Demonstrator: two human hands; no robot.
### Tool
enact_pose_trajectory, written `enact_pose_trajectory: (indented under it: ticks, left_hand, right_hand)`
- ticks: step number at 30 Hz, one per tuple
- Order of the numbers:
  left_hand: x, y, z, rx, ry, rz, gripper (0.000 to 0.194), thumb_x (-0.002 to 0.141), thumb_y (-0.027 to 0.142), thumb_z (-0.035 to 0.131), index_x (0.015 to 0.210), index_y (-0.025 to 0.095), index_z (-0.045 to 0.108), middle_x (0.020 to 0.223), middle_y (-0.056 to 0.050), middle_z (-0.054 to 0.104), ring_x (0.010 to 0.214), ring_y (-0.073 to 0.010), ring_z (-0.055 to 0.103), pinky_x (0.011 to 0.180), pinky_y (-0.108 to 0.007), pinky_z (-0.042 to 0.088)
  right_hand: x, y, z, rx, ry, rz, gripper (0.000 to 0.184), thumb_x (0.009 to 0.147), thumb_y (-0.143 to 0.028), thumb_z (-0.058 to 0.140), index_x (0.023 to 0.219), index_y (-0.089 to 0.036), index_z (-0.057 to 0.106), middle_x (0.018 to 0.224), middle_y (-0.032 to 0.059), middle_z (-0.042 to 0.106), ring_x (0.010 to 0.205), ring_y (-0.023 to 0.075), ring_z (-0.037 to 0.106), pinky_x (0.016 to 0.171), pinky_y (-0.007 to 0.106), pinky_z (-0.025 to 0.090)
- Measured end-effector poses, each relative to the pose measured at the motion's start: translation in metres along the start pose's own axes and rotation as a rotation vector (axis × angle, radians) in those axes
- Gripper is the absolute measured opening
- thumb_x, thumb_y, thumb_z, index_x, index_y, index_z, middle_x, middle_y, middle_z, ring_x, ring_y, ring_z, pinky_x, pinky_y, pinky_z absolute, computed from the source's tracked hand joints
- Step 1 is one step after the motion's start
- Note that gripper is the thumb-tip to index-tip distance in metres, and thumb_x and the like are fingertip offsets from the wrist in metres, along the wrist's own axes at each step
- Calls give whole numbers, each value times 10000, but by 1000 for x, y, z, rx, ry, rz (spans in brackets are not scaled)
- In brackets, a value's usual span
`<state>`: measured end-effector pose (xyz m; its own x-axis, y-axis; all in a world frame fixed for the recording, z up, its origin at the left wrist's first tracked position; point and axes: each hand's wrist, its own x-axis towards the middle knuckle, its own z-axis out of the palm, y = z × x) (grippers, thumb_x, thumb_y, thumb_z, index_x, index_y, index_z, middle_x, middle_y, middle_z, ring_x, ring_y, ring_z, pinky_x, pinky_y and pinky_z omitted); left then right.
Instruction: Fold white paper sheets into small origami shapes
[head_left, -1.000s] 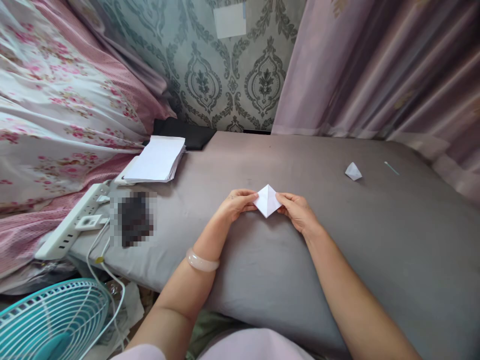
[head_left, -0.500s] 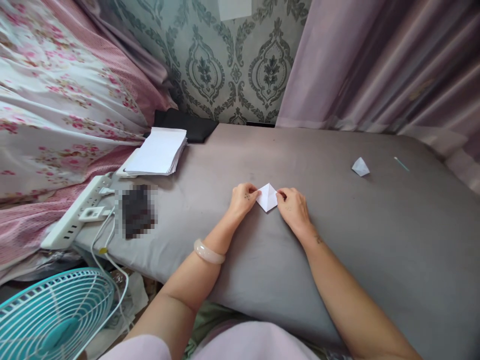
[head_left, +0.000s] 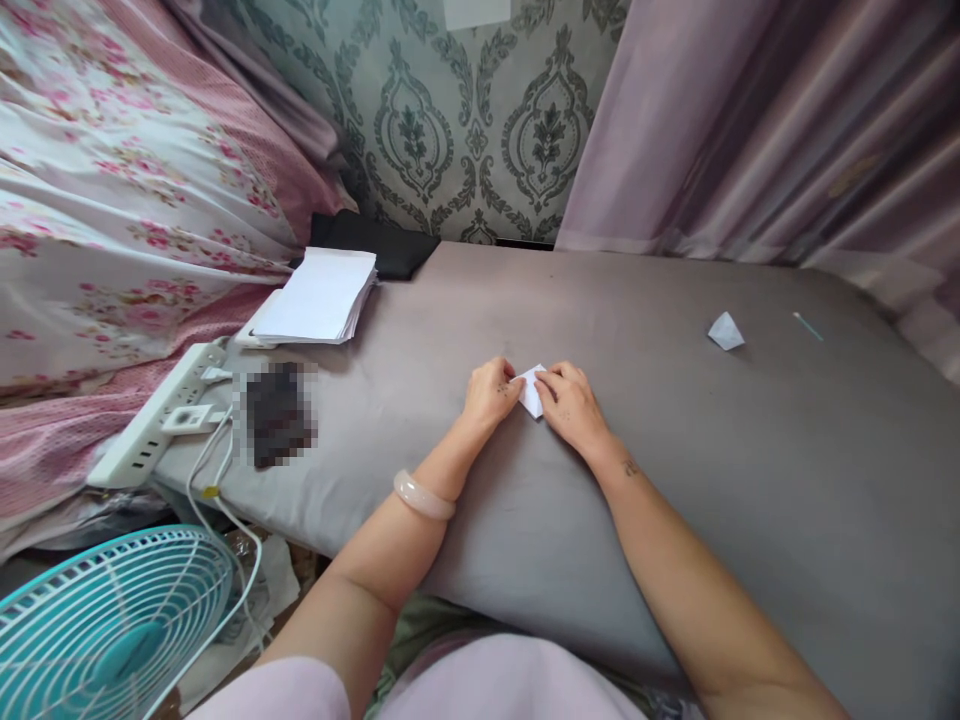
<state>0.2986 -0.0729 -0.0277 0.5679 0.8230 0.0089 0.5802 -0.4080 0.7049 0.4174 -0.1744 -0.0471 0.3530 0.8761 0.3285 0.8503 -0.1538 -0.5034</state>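
A small folded piece of white paper (head_left: pixel 532 397) lies on the grey cloth-covered surface (head_left: pixel 480 310) between my two hands. My left hand (head_left: pixel 493 390) pinches its left corner between thumb and fingers. From the other side, my right hand (head_left: pixel 571 405) has its thumb and fingertips closed on the paper's right part, hiding that corner. Farther off to the right sits another folded white paper piece (head_left: pixel 726 332), apart from both hands.
At the left lie a stack of white sheets (head_left: pixel 319 295), a black folder-like item (head_left: pixel 401 255) and a white power strip (head_left: pixel 154 415) with cables. A blurred-out dark object (head_left: pixel 281 415) is nearby. A turquoise fan (head_left: pixel 127 630) stands at lower left. A thin stick (head_left: pixel 808 326) lies at right.
My right hand has moved inward over the paper's right corner, so less of the paper shows. My left hand keeps its pinch. The view has shifted slightly.
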Motion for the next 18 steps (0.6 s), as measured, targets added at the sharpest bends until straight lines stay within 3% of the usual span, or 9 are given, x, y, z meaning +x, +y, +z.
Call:
enact_pose_trajectory:
  ticks: [7, 13, 18]
  left_hand:
    - [1, -9, -14, -310, -191, -88, 209, 803, 247, 558, 933, 127, 669, 709, -35, 654, 525, -102, 544, 513, -213, 435]
    - [-5, -2, -12, -67, -45, 43, 165, 760, 149, 549, 835, 152, 696, 754, -50, 685, 712, -144, 614, 734, -259, 483]
    - [-6, 0, -9, 9, -37, 85, 207, 770, 136, 516, 856, 150, 705, 804, -69, 698, 779, -168, 624, 779, -281, 476]
  right_hand:
    - [1, 5, 0, 13, -40, 7, 301, 891, -276, 467, 1043, -190, 712, 1014, 109, 595, 988, 232, 541, 916, 378, 436]
    - [3, 3, -6, 96, -85, 44, 379, 932, -361, 384, 893, -186, 718, 976, 93, 596, 947, 206, 559, 923, 360, 418]
    - [3, 0, -13, 137, -152, 106, 432, 946, -411, 341, 863, -198, 707, 1018, 90, 596, 979, 207, 559, 918, 357, 426]
